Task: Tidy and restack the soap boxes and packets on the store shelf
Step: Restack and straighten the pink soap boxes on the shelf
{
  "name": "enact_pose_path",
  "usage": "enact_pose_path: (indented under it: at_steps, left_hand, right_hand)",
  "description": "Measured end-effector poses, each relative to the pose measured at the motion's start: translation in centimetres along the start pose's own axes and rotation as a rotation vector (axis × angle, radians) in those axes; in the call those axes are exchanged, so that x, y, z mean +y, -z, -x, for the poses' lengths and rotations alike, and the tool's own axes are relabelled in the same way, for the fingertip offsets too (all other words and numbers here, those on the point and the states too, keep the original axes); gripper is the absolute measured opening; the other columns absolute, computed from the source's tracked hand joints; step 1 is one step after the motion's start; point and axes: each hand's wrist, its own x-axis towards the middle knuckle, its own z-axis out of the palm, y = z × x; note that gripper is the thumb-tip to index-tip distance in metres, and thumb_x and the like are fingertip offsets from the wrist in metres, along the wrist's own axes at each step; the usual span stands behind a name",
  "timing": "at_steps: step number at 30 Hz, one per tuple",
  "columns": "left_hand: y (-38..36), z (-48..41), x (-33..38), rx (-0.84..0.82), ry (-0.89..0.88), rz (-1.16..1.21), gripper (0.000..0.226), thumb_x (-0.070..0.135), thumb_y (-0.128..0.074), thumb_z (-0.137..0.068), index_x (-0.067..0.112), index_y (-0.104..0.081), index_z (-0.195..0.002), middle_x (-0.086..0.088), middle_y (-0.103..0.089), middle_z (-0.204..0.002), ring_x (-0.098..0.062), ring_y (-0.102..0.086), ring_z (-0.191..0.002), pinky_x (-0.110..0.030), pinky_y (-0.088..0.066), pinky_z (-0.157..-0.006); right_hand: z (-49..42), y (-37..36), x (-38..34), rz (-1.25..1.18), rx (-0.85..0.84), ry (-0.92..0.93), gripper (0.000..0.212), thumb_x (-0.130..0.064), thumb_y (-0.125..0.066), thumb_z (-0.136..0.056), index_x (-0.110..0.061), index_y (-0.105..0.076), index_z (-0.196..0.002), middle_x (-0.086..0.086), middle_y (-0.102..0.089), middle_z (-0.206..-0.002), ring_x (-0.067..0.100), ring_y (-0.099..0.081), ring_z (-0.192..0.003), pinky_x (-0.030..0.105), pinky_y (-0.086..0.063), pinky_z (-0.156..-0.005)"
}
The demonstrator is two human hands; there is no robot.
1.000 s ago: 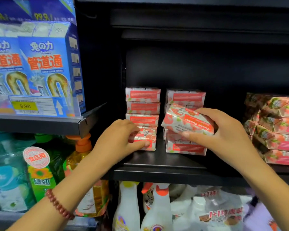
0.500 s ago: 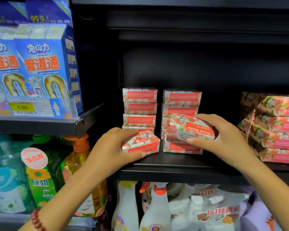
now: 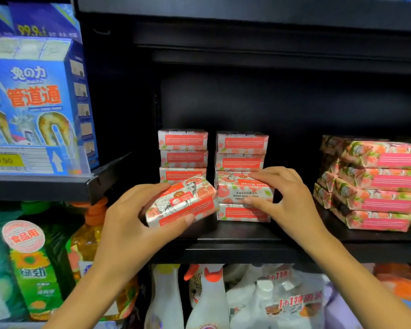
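Soap box (image 3: pixel 182 200), tilted, is gripped by the left hand (image 3: pixel 131 231) while the right hand (image 3: pixel 287 198) pinches another box (image 3: pixel 243 188) in the right stack.

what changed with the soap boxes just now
The left grip pulled the bottom soap box out of the left stack and raised it, tilted, off the shelf. The right grip lowered its Goat Soap box and levelled it against the right stack. Both keep hold; the rest of both stacks and the wrapped packets stayed.
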Motion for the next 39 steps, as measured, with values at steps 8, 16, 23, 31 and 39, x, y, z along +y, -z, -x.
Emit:
enact_pose_path:
  at_steps: [8, 16, 23, 31, 39]
  left_hand:
    - [-0.7, -0.3, 1.0, -0.002, 0.014, 0.092, 0.056, 0.054, -0.074, -0.054, 0.049, -0.055, -0.106, 0.027, -0.062, -0.104, 0.012, -0.056, -0.100, -0.001, -0.044, -0.073]
    - [-3.4, -4.8, 3.3, -0.090, -0.076, 0.069, 0.072, 0.060, -0.074, -0.053, 0.029, -0.061, -0.117, 0.020, -0.061, -0.108, 0.007, -0.059, -0.100, -0.008, -0.048, -0.079]
    - [-7.5, -7.1, 3.6, -0.226, -0.068, 0.048, 0.070, 0.059, -0.074, -0.053, 0.028, -0.061, -0.115, 0.016, -0.061, -0.109, 0.000, -0.060, -0.099, -0.017, -0.052, -0.083]
    - [-8.3, -7.2, 3.2, -0.106, -0.269, -0.157, 0.047, 0.047, -0.074, -0.067, 0.018, -0.070, -0.103, 0.013, -0.054, -0.108, -0.007, -0.046, -0.107, -0.012, -0.029, -0.089]
    - [-8.9, -7.4, 3.2, -0.120, -0.207, -0.149, 0.039, 0.037, -0.076, -0.072, 0.022, -0.070, -0.107, 0.016, -0.056, -0.106, -0.007, -0.049, -0.107, -0.006, -0.027, -0.086]
  right_hand:
    - [0.0, 0.0, 0.2, -0.031, -0.006, -0.005, 0.053, -0.038, -0.074, -0.071, -0.018, -0.061, -0.118, -0.012, -0.051, -0.115, 0.006, -0.046, -0.111, 0.008, -0.033, -0.091]
    - [3.4, 2.2, -0.1, -0.126, 0.070, -0.074, 0.064, -0.056, -0.059, -0.072, -0.024, -0.053, -0.127, -0.017, -0.050, -0.120, -0.008, -0.046, -0.109, 0.001, -0.034, -0.089]
    - [6.3, 3.4, 0.5, 0.061, -0.277, -0.073, 0.065, -0.060, -0.058, -0.075, -0.029, -0.048, -0.131, -0.022, -0.045, -0.120, -0.006, -0.040, -0.109, 0.000, -0.027, -0.088]
    - [6.8, 3.0, 1.1, 0.147, -0.303, -0.050, 0.057, -0.054, -0.059, -0.080, -0.029, -0.051, -0.130, -0.020, -0.046, -0.128, -0.005, -0.033, -0.116, -0.006, -0.019, -0.087]
    - [7.0, 3.0, 1.2, 0.163, -0.300, -0.051, 0.057, -0.056, -0.058, -0.080, -0.030, -0.051, -0.130, -0.020, -0.048, -0.127, -0.006, -0.035, -0.115, -0.007, -0.019, -0.085]
